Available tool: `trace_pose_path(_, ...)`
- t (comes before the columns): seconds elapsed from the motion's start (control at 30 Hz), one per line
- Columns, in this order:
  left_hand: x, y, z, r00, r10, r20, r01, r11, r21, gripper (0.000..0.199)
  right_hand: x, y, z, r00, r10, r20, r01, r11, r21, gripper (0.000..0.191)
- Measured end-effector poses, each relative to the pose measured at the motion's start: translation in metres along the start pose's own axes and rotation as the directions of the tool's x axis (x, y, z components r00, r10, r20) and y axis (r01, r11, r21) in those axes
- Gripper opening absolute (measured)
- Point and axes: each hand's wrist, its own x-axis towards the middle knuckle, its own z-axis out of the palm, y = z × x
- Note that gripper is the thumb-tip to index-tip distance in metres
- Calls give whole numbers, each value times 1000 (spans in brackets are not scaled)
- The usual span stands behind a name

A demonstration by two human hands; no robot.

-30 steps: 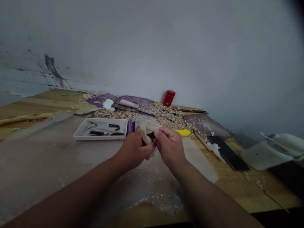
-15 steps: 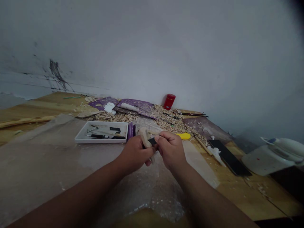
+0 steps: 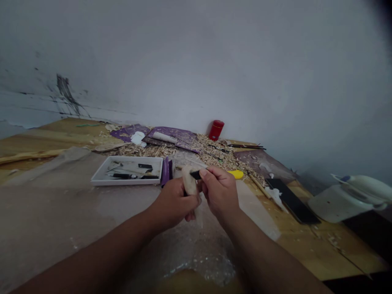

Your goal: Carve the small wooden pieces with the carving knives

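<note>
A pale, light-brown carved piece (image 3: 190, 182) is gripped in my left hand (image 3: 174, 201), its upper part rising above the thumb. Between the thumb and fingers of my right hand (image 3: 219, 190) is a small black strip (image 3: 195, 174), whose left end meets the pale piece. Both hands are close together over the plastic sheet (image 3: 128, 220). A yellow object (image 3: 237, 174) shows just behind my right hand. Left of the hands lies a white tray (image 3: 125, 182) with a black-handled knife (image 3: 122, 176) and small black pieces in it.
Wood shavings (image 3: 214, 155) spread along the wall. A red can (image 3: 216, 130) leans there, beside purple sheets (image 3: 176, 134). A purple object (image 3: 167, 171) stands by the tray. On the right are a black phone-like slab (image 3: 295, 202) and a white container (image 3: 333, 204).
The black strip has moved slightly up, and the pale piece now stands more upright in my left hand. The view has shifted a little to the right.
</note>
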Motion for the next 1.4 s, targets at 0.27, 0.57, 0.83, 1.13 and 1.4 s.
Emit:
trace_pose_path(0.27, 2, -1, -4, 994, 8, 112, 21, 967, -254, 2, 0, 0, 1, 989, 128, 79, -144, 957, 252, 30)
trace_pose_path(0.57, 7, 2, -10, 997, 67, 40, -63, 993, -104, 7, 1, -5, -3, 976, 186, 117, -207, 957, 203, 26)
trace_pose_path(0.83, 11, -1, -9, 990, 135, 32, -131, 985, -109, 15, 1, -4, -2, 979, 139, 148, -167, 965, 201, 28)
trace_pose_path(1.13, 13, -5, -12, 983, 161, -83, -168, 983, -79, 21, -3, -13, -11, 968, -235, 83, 248, 939, -240, 24)
trace_pose_path(1.4, 15, -9, -14, 967, 135, -216, -128, 991, 50, 27, 4, -13, -15, 922, -343, 183, 388, 827, -407, 19)
